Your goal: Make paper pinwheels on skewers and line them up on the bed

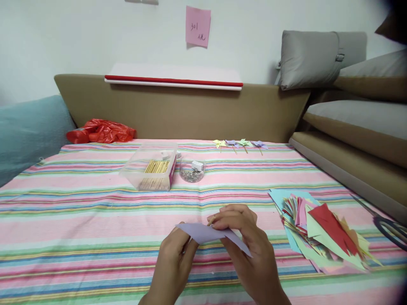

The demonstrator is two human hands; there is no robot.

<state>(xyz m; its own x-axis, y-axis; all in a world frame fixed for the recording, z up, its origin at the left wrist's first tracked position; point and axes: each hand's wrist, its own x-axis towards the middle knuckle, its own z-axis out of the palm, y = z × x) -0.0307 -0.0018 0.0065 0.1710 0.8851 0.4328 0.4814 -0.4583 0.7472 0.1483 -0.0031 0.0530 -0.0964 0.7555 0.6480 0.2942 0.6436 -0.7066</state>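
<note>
A piece of light purple paper [203, 233] with cut corners is held above the striped cloth between both hands. My left hand [176, 250] pinches its left side, thumb and fingers closed. My right hand [246, 237] has its fingers curled over the paper's right part and thumb beneath. At the right fingertips shows the end of a thin tan stick [210, 221]; the rest of it is hidden. Beyond the hands stand a clear plastic box [130, 171] of wooden sticks [157, 166] and a round clear dish [192, 176] with small metal pins and a white block.
At right lies a pile of coloured cut paper [330, 233], with dark-handled scissors [386, 226] beside it. Several paper pinwheels on sticks [244, 144] lie at the back. A red plastic bag [104, 131] sits back left. Stacked cushions [359, 123] border the right side.
</note>
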